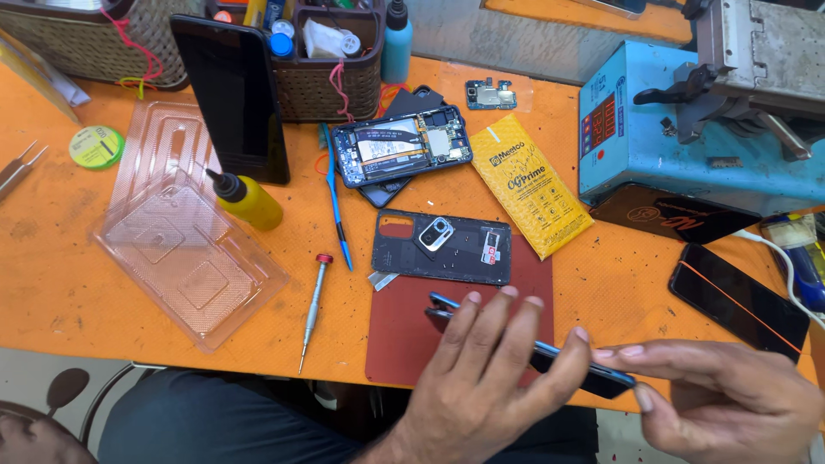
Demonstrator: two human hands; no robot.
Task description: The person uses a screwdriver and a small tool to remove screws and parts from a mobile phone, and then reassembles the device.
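My left hand [481, 378] and my right hand [730, 395] hold a dark phone frame [584, 371] edge-on near the table's front edge, above a dark red mat [404, 331]. The left fingers press along its near side; the right thumb and fingers pinch its right end. Beyond it lies a black back cover [443, 247] with a camera ring. Farther back sits an opened phone [401, 144] with its circuit board exposed.
On the orange table [69, 283]: a red-capped screwdriver [313, 301], blue tool [337, 206], yellow glue bottle [247, 199], clear plastic trays [185, 249], yellow pouch [528, 185], upright black phone [232, 94], wicker baskets, blue machine [687, 137] and black screens [737, 301] at right.
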